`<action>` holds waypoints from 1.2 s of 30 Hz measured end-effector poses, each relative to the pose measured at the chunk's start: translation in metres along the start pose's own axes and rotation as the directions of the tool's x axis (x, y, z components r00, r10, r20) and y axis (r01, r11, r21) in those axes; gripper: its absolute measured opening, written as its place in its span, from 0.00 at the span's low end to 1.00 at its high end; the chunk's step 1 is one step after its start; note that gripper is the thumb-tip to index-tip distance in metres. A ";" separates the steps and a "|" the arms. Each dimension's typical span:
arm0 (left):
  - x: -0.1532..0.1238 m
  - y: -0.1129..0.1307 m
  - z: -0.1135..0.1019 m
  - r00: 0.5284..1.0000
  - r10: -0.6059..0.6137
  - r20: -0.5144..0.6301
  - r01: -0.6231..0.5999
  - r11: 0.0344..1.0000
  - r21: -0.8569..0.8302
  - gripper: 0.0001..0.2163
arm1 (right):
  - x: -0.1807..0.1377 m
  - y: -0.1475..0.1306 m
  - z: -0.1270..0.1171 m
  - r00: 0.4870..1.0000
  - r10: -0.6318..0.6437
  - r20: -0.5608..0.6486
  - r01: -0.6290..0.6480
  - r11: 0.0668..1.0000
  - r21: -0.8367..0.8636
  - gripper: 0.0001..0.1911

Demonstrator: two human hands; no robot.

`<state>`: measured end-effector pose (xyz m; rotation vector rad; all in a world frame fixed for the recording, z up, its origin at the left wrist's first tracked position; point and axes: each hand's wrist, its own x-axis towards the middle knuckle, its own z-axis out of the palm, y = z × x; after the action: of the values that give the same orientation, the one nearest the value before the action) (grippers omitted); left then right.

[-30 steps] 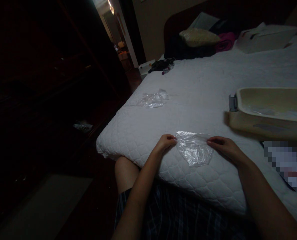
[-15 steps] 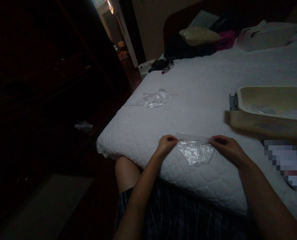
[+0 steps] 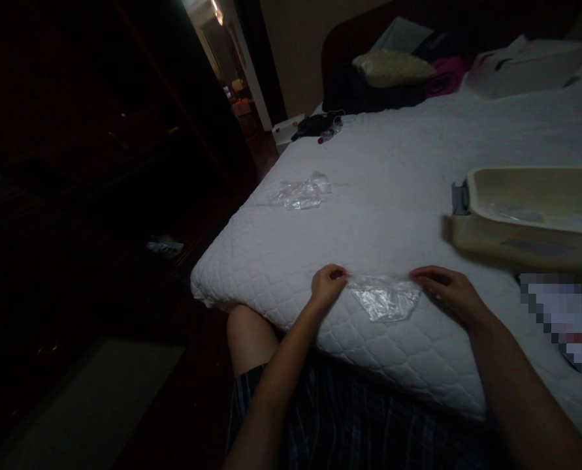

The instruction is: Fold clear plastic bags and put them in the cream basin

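A clear plastic bag [image 3: 387, 299] lies spread over the near edge of the quilted white bed [image 3: 379, 215]. My left hand [image 3: 328, 285] pinches its upper left corner between thumb and fingers. At the upper right corner my right hand [image 3: 446, 290] grips the bag the same way, so its top edge is drawn out straight between them. The lower part narrows downward and looks crinkled and shiny. Farther back on the mattress rests a second crumpled clear plastic bag [image 3: 304, 191], which neither hand touches.
A beige plastic bin [image 3: 526, 251] with a grey latch stands at the right, with clear plastic inside. Below it lies a blurred-out printed item [image 3: 562, 320]. A light cushion [image 3: 392, 68], a magenta cloth [image 3: 445, 75] and a white box [image 3: 526, 68] sit at the bed's far end.
The strip along the bag's top edge, which stood up a little above my fingers, now lies down level with them. Both hands stay almost in place, holding the same corners.
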<state>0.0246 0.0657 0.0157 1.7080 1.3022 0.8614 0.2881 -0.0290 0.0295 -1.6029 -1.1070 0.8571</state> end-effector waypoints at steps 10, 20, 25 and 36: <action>0.000 -0.002 0.001 1.000 0.003 -0.006 -0.003 1.000 0.021 0.06 | -0.024 -0.022 0.022 0.809 -0.587 -0.033 0.493 0.708 -0.505 0.18; -0.002 -0.001 0.004 0.998 0.026 -0.064 -0.028 0.999 -0.020 0.09 | -0.022 -0.051 0.052 0.661 -0.700 0.269 0.637 0.335 -0.694 0.14; -0.003 0.001 0.003 0.996 0.049 -0.071 -0.049 0.999 -0.002 0.09 | -0.030 -0.047 0.059 0.614 -0.718 0.328 0.664 0.245 -0.706 0.13; -0.007 0.013 -0.001 0.997 0.043 -0.065 -0.041 0.999 0.033 0.05 | -0.052 -0.032 0.066 0.643 -0.665 0.380 0.709 0.328 -0.625 0.13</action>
<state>0.0281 0.0572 0.0273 1.7502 1.3347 0.9327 0.2028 -0.0529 0.0433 -1.4229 -2.1606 -0.2183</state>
